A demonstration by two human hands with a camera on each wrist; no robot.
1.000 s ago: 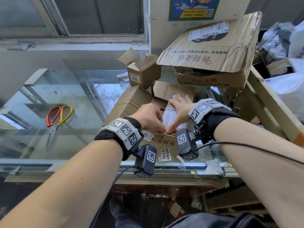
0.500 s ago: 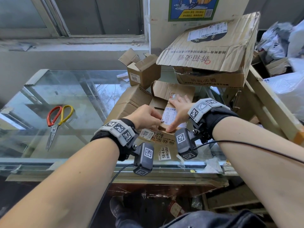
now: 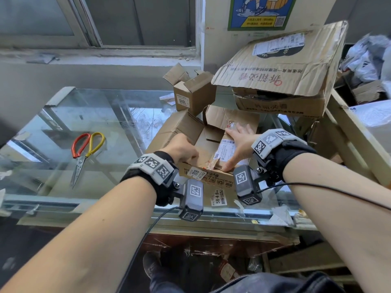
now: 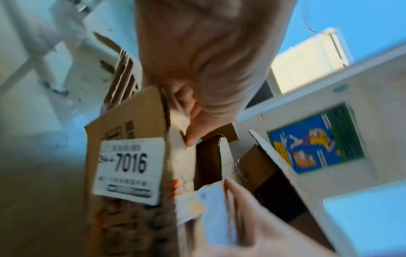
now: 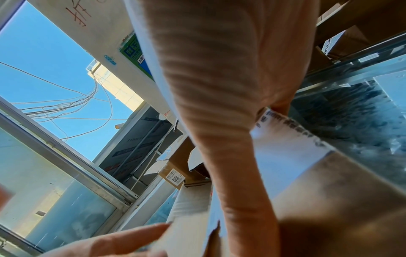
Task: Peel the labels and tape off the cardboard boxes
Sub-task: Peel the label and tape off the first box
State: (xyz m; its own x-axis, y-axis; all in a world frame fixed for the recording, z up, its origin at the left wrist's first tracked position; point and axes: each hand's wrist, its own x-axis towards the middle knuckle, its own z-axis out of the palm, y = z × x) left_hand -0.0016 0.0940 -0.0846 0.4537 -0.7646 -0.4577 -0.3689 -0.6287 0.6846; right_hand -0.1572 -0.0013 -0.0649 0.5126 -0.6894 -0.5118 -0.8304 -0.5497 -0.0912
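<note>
Your left hand (image 3: pixel 182 148) pinches a strip of torn tape or paper at the top edge of the flattened cardboard box (image 3: pixel 206 144), fingers curled on it; your right hand (image 3: pixel 237 144) lies flat, fingers straight, pressing the white shipping label (image 3: pixel 225 150) down. The box lies on the glass desk (image 3: pixel 88 115), near its front edge. Pull too fast and the strip will likely tear short, leaving scraps; ease your right palm and the light box may slide toward you and off the desk. The 7016 sticker (image 4: pixel 129 171) on the front face remains stuck. Open boxes (image 3: pixel 192 92) crowd the far side, so pull leftward, where the desk has room before the scissors (image 3: pixel 85 154).
</note>
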